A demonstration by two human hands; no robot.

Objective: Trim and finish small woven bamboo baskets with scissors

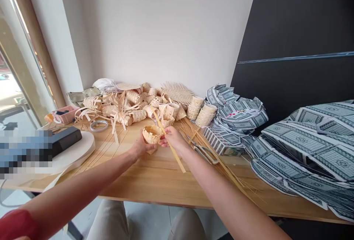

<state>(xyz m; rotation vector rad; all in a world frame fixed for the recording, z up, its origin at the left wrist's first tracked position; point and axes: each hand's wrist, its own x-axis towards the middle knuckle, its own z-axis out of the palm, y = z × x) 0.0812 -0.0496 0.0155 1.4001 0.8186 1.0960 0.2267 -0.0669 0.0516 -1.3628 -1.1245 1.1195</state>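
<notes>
My left hand [142, 146] is closed around the side of a small woven bamboo basket [151, 137], whose open mouth faces up toward me. In my right hand [174, 137] is a flat yellowish bamboo strip [177, 157], slanting from behind the basket down toward the table's front. The right fingers lie close beside the basket's right side; whether they touch it I cannot tell. Just behind stand pale woven cups [167, 112]. A pair of scissors [205, 154] lies on the table to the right of my right hand, partly hidden by the forearm.
Several woven tubes and loose strips [134, 98] are heaped along the wall. Thin bamboo splints [225, 166] lie to the right, beside bowls folded from playing cards [240, 116]. On the left are a tape roll [99, 125], a pink basket [66, 115] and a white strip coil [87, 146].
</notes>
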